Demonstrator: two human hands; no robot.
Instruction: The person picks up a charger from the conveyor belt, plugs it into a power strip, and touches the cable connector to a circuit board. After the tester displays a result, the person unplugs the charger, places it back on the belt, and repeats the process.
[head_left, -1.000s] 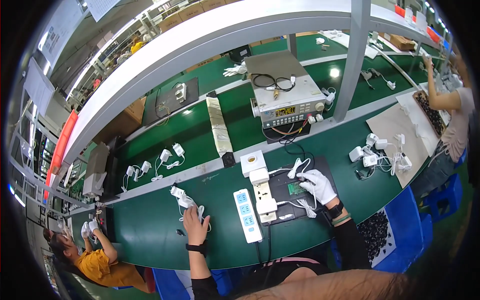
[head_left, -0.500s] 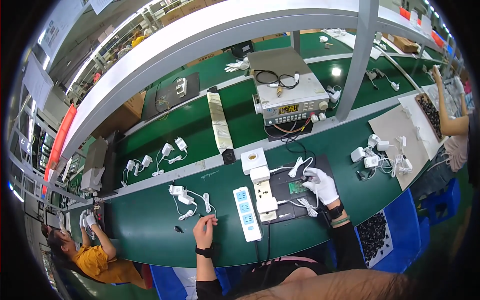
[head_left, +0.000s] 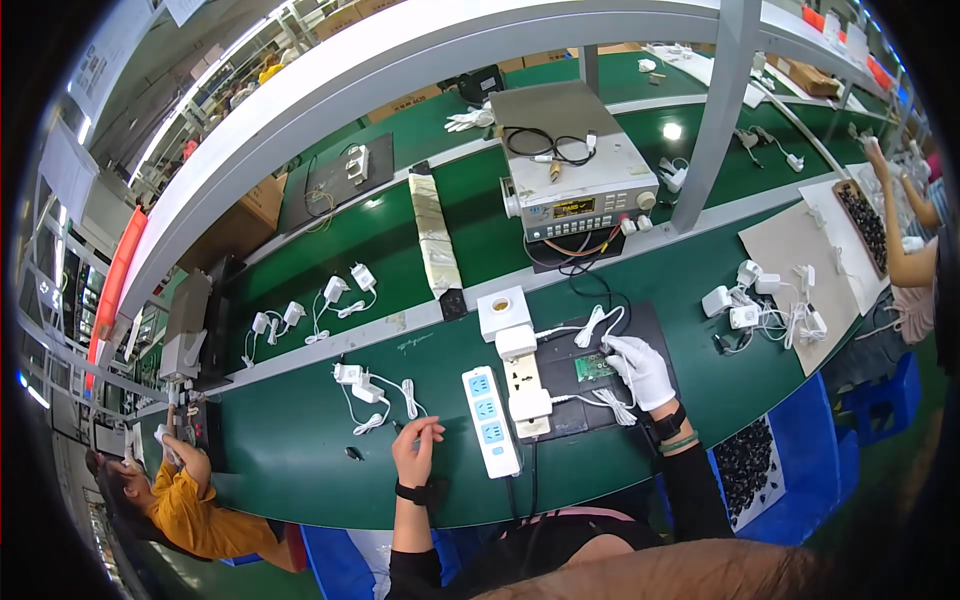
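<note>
My right hand [head_left: 643, 372], in a white glove, is at the right edge of a small green circuit board [head_left: 594, 368] on a black mat [head_left: 640, 325]. Its fingertips pinch a small dark plug, mostly hidden, where a white cord [head_left: 590, 328] seems to lead. Two white adapters, the upper one [head_left: 515, 341] and the lower one [head_left: 530, 404], sit in a white socket block [head_left: 522, 374]. Bare and loosely bent, my left hand [head_left: 413, 452] holds nothing. It hovers by the cord of a pair of white adapters [head_left: 360, 382] on the green table.
A white power strip [head_left: 491, 422] lies between my hands. Behind the mat stands a grey test meter [head_left: 575, 170] with a lit display. More corded adapters [head_left: 745, 300] lie at right. A shelf post [head_left: 715, 120] rises there. Co-workers sit at far left and right.
My left hand has shifted slightly right, its fingers bent more to the right. The right hand stays at the board. The meter's display reads differently. The co-worker at left has moved their arms.
</note>
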